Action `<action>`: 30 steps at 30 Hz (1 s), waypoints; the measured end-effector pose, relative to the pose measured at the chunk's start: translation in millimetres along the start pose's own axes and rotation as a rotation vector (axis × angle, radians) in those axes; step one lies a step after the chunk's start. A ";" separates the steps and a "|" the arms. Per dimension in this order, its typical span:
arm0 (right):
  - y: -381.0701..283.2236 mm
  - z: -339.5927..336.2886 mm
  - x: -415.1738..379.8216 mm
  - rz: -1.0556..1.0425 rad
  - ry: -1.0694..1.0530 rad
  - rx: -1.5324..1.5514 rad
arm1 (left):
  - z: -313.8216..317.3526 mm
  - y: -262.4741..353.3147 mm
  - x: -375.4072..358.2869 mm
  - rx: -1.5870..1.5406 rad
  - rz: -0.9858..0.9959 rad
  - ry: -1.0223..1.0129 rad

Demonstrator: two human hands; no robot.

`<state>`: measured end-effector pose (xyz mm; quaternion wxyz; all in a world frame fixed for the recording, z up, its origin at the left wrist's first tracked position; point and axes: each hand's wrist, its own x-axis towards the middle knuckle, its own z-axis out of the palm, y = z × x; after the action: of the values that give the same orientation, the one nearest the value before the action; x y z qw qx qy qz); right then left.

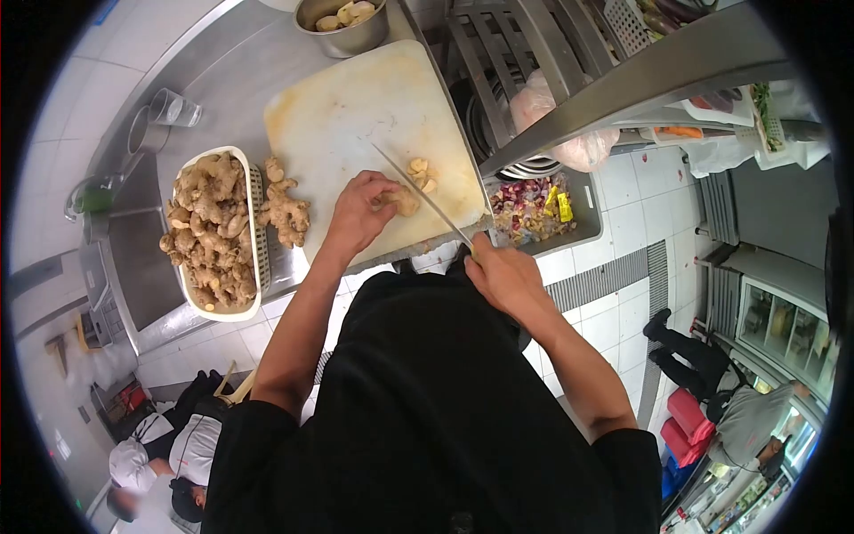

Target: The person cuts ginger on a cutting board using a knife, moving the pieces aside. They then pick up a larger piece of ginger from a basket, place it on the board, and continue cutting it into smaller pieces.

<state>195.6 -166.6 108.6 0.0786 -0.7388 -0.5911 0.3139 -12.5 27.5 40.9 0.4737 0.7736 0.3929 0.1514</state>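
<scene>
The ginger piece [402, 201] lies on the cutting board [356, 116], pinned under the left hand [360, 214] whose fingers clamp on it. The right hand [503, 276], fingers closed on the knife [418, 191], angles the blade across it. The piece is pale, knobbly, partly peeled.
</scene>
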 end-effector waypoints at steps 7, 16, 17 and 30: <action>-5.3 -34.8 -53.7 0.137 -0.202 -0.045 | -2.8 5.8 6.2 0.052 -0.029 -0.057; 5.4 38.6 38.6 -0.089 0.117 0.038 | -1.4 -0.9 2.2 0.094 0.052 -0.023; 4.9 35.3 39.1 -0.067 0.088 0.018 | -0.7 -0.2 2.8 0.068 0.044 -0.018; -3.2 -8.6 -39.8 0.092 -0.120 -0.005 | 4.2 0.4 3.8 0.094 -0.030 -0.004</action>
<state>193.6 -200.2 131.8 0.0265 -0.7454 -0.5608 0.3593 -7.3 27.6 38.6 0.4399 0.7892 0.4102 0.1240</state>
